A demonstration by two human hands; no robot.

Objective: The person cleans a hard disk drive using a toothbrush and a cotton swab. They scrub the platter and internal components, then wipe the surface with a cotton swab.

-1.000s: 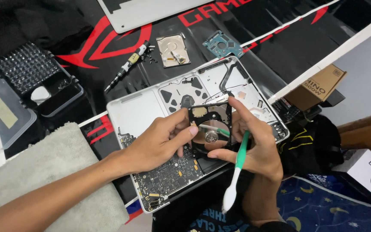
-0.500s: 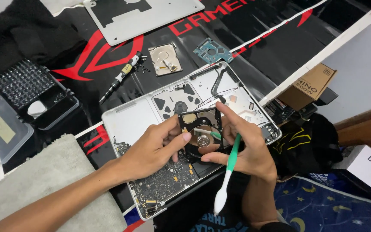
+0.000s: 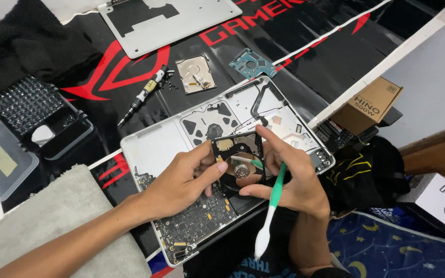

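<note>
Both hands hold an opened black hard drive (image 3: 237, 160) with a shiny platter above an open silver laptop chassis (image 3: 153, 146). My left hand (image 3: 181, 180) grips the drive's left edge, thumb on its face. My right hand (image 3: 290, 177) supports the drive's right and lower edges and also holds a green and white toothbrush (image 3: 271, 208), whose head lies against the platter and whose handle points down toward me. The laptop's circuit board (image 3: 197, 221) shows below my left hand.
On the black and red mat lie a screwdriver (image 3: 142, 95), a drive cover plate (image 3: 195, 74), a small blue circuit board (image 3: 252, 63) and the laptop's bottom cover (image 3: 181, 23). A bit set case (image 3: 32, 110) stands left, a grey towel (image 3: 52, 221) lower left, cardboard boxes (image 3: 369, 105) right.
The view has shifted a little. Both hands keep hold of the drive, and the toothbrush handle has swung slightly while its head stays on the platter.
</note>
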